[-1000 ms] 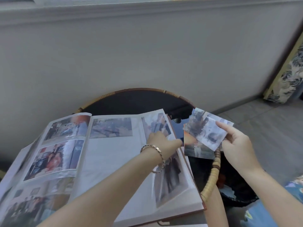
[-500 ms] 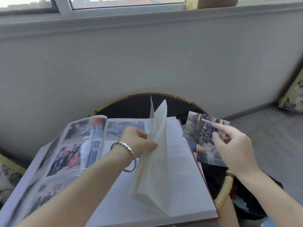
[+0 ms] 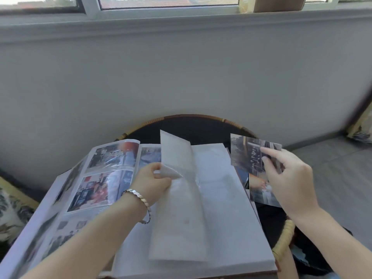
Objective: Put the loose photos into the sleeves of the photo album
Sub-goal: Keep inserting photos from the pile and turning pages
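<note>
Both grips are occupied: the left hand (image 3: 153,182) pinches a lifted blank leaf (image 3: 177,208) of the photo album (image 3: 132,254), and the right hand (image 3: 289,182) holds fanned loose photos (image 3: 247,154) just off the album's right edge. The bare right-hand page (image 3: 225,198) lies leftward of the photos, nearest the right hand, by my judgement.

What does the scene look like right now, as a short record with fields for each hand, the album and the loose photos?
left hand: pinches the lifted page, raised off the album
right hand: holds the loose photos past the album's right edge
album: open on the round table
left pages: sleeves hold photos
right page: looks blank
loose photos: several, fanned, none sleeved yet
</note>
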### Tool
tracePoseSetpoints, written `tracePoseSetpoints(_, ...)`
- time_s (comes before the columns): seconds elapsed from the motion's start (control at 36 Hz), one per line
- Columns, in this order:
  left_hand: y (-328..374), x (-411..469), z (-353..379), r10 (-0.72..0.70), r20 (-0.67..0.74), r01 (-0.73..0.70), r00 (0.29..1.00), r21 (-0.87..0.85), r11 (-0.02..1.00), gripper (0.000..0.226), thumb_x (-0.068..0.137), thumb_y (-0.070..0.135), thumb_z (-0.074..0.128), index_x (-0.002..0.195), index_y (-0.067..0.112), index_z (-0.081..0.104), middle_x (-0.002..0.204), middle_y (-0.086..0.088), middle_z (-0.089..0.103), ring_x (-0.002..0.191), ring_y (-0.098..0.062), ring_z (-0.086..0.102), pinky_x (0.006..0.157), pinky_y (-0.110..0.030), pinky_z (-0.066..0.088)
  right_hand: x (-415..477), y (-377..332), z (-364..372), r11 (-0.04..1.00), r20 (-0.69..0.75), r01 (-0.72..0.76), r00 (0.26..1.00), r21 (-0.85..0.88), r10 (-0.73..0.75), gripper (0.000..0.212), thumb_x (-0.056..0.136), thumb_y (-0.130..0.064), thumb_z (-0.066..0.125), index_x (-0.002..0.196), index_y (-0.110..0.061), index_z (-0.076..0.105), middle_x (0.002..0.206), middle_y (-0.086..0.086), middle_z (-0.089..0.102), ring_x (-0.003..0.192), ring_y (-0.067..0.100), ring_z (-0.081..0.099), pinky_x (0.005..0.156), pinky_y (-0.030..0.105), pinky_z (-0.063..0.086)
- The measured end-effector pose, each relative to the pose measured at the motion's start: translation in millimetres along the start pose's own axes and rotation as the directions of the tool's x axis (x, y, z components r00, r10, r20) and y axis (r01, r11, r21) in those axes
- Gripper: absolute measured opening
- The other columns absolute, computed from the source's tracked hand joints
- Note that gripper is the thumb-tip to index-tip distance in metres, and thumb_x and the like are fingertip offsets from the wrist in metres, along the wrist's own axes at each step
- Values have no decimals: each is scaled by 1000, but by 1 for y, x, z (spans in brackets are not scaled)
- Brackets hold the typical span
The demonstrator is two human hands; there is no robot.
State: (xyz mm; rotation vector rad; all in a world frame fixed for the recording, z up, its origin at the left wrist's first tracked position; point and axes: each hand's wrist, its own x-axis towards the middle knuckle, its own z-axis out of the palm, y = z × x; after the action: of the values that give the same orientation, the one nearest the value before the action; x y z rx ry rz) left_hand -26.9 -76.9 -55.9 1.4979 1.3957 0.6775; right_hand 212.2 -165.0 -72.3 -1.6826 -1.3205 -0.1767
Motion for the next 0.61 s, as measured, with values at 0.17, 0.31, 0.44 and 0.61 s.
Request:
tracePoseSetpoints(0.17, -21, -2, -26, 72, -64, -45, 995, 353, 935, 68, 87, 1, 50, 143, 26, 24, 96, -5, 53, 68, -18, 50, 59, -27, 42, 0, -12, 7, 952, -29, -191, 979, 240, 204, 48, 81, 0, 68, 122, -20, 57, 94, -20, 61, 85, -14, 55, 73, 3, 45)
tracePoseSetpoints(0.31, -27, -5, -11, 146, 83, -160, 986, 731, 664, 49, 91, 16, 49, 138, 26, 38, 150, -5, 7, 139, -23, 17, 111, -27, 20, 6, -9, 18, 777, 234, -494, 869, 391, 435, 54, 80, -7, 71, 125, -28, 50, 93, -14, 64, 99, 17, 64, 78, 48, 55)
tracePoseSetpoints(0.44, -14, 20, 23, 148, 298, -325, 943, 734, 596, 43, 93, 12, 40, 136, 11, 41, 153, -3, 22, 141, -18, 21, 109, -26, 21, 9, -4, 35, 566, 439, -701, 713, 435, 547, 9, 90, -13, 60, 87, -20, 65, 91, 6, 71, 91, 29, 67, 82, 43, 54)
tracePoseSetpoints(0.61, -10, 52, 58, 27, 159, -147, 987, 818, 556, 85, 92, 61, 31, 149, 11, -6, 157, -10, -10, 145, -23, -9, 117, -36, -1, 9, -6, 42, 528, 444, -755, 655, 388, 611, 30, 98, -15, 41, 80, -3, 63, 88, 17, 67, 83, 29, 64, 71, 41, 56)
